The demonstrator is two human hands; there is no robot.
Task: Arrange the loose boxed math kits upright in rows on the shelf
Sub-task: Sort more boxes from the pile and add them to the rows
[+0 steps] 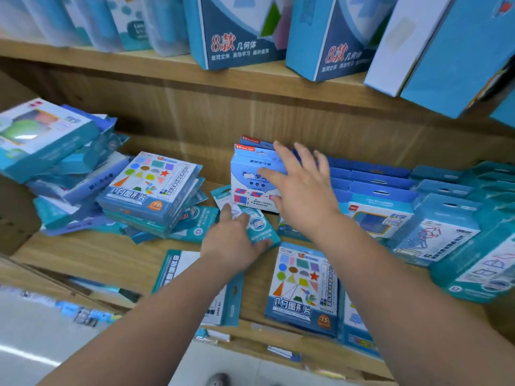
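— Flat kit point(260, 228), where?
— Mid-shelf point(92, 254), face up under the left hand point(232, 246). Long axis slanted: tab end toward back-left, other end toward front-right.
— Fingers?
— Left fingers point(227, 213) straight and close together, pressed flat on the kit's face, thumb at its near right corner. Right hand point(303, 190) over the upright kits point(248, 176), fingers point(282, 153) spread wide above the top edge, thumb across the front face. Touching or just clear of it, hard to tell.
— Upright kits, pointing which way?
— Two, one behind the other, long axis vertical, tabs up, fronts facing out, close to the back wall.
— Room around?
— To the left, a leaning pile point(150, 190) of flat kits, with a narrow gap between it and the upright kits. To the right, rows point(384, 190) of standing kits just beside, stepping toward the front. In front, a shapes kit point(302, 285) lying flat, long axis front to back, near end at the shelf edge. Bare wood at front-left.
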